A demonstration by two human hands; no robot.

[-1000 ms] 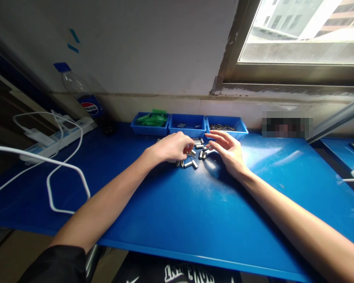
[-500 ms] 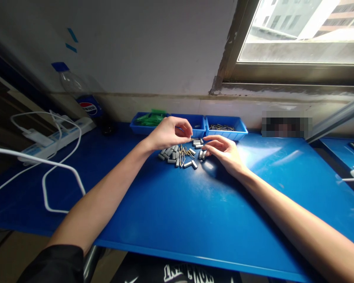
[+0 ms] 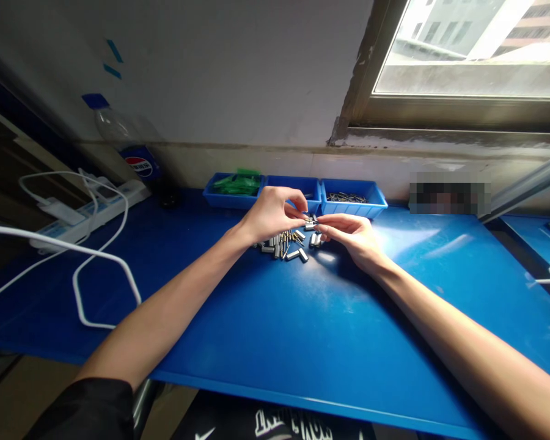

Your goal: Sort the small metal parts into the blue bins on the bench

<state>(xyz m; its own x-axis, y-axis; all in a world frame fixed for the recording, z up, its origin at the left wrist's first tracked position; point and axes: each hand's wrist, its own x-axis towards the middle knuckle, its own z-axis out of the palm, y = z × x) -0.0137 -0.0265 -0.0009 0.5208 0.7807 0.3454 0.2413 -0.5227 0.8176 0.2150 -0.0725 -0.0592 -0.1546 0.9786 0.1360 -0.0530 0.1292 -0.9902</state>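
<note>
Work looks partway at most to me, with brass-toned pins [image 3: 285,238] and smooth, blocky metal pieces [image 3: 303,255] loose at mid-frame on the glossy blue table [image 3: 275,330], none plainly finished. Just above, the left hand [image 3: 279,212] pinches what seems a slim pin [image 3: 308,219]; the right hand [image 3: 352,236] makes a narrow pinch, on what I cannot tell.
</note>
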